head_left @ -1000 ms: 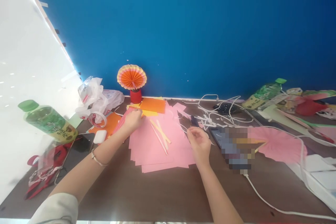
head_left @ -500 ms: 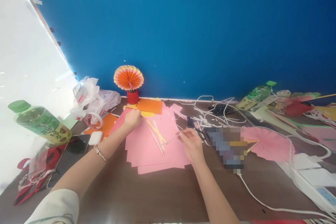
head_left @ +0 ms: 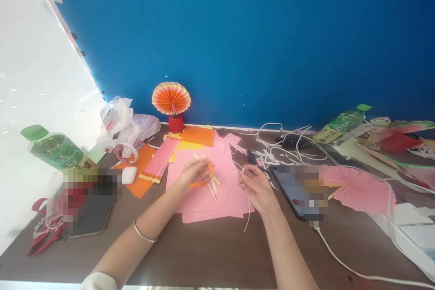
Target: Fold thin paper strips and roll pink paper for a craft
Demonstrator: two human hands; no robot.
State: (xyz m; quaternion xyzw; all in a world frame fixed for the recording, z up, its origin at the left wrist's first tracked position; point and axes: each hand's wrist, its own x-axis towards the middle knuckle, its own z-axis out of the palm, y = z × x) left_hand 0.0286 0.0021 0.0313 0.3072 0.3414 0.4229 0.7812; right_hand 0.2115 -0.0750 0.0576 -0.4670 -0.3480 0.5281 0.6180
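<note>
My left hand (head_left: 196,173) is over the stack of pink paper (head_left: 217,210), its fingers closed on a narrow orange paper strip (head_left: 197,185). Just beyond its fingertips, yellow and pale strips (head_left: 212,186) lie crossed on the pink sheets. My right hand (head_left: 257,186), at the stack's right edge, pinches a thin white strip (head_left: 248,206) that dangles toward the table. Left of the stack lies a pleated pink paper (head_left: 163,156) with orange and yellow edges, touched by neither hand.
A round folded-paper fan (head_left: 171,99) stands in a red holder (head_left: 176,123) at the back. A green-capped bottle (head_left: 56,149), tape roll (head_left: 125,153) and white case (head_left: 129,175) are left. Right are white cables (head_left: 299,138), a phone (head_left: 288,192) and a pink fan (head_left: 362,189).
My left hand has left the pleated paper, moving right and nearer, and now has an orange strip. My right hand has shifted slightly right; its white strip now hangs down.
</note>
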